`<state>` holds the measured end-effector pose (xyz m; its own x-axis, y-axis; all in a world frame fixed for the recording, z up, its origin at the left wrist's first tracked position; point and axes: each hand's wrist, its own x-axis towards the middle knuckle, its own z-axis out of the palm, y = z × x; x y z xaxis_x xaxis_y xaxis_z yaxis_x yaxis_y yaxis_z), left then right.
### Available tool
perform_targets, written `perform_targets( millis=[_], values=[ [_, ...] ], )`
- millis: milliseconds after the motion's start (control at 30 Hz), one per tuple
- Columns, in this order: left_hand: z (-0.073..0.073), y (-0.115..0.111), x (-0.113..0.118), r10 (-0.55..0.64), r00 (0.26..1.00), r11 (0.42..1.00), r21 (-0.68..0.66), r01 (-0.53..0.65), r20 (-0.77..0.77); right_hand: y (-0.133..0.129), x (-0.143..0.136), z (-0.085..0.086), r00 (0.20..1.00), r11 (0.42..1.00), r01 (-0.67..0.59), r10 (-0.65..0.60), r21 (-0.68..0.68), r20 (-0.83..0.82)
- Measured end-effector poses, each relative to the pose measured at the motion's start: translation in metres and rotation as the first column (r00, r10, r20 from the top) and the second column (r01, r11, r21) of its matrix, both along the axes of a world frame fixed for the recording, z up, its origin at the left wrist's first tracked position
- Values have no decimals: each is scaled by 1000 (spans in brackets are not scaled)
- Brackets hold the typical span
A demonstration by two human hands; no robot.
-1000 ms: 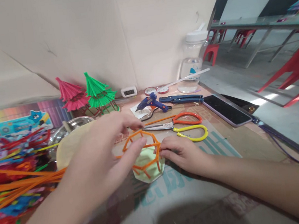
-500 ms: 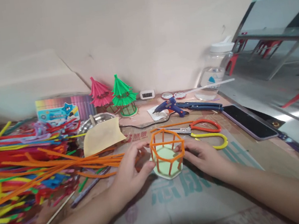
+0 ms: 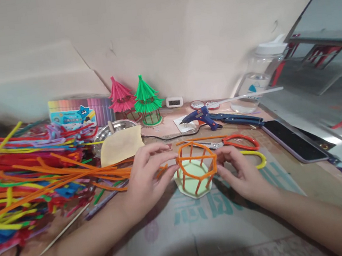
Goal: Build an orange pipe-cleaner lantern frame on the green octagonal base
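Note:
An orange pipe-cleaner frame (image 3: 199, 176) stands on a pale green, many-sided base (image 3: 195, 190). Brown posts carry its upper ring, and one straight orange piece lies across that ring. On the left side of the ring, the thumb and fingers of my left hand (image 3: 150, 174) pinch the edge. My right hand (image 3: 240, 173) grips the opposite edge, thumb and fingertips close together at the ring's right corner. Behind the frame lie scissors (image 3: 241, 142) with red and yellow handles, and a loose orange pipe cleaner.
Bundles of coloured pipe cleaners (image 3: 55, 175) spread over the left. A yellow sheet (image 3: 120, 144) rests against a metal bowl (image 3: 121, 126). Farther back are pink (image 3: 120, 94) and green (image 3: 147, 99) pavilion models, a blue glue gun (image 3: 202, 117) and a bottle (image 3: 255, 76). A phone (image 3: 294, 140) lies right.
Both hands have moved up from the frame's lower sides to its upper ring. The view has shifted, so the background sits farther right and slightly higher.

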<state>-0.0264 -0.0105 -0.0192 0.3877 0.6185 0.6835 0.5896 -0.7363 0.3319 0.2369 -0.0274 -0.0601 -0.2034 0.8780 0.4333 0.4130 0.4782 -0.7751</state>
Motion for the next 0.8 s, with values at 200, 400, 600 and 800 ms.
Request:
perform_targets(
  millis=[200,400,600,800],
  values=[
    [-2,7,-1,-12,998,1000,17,12,-54,4,-4,7,984,998,-69,70,-17,165],
    [-1,9,-2,-19,996,997,74,25,-86,10,-3,7,975,993,-105,112,-44,190],
    [0,9,-3,-34,991,993,104,48,-131,10,-3,5,972,992,-111,120,-58,202],
    [1,9,-3,-28,987,993,112,46,-159,11,-3,7,968,990,-121,133,-69,211]
  ],
)
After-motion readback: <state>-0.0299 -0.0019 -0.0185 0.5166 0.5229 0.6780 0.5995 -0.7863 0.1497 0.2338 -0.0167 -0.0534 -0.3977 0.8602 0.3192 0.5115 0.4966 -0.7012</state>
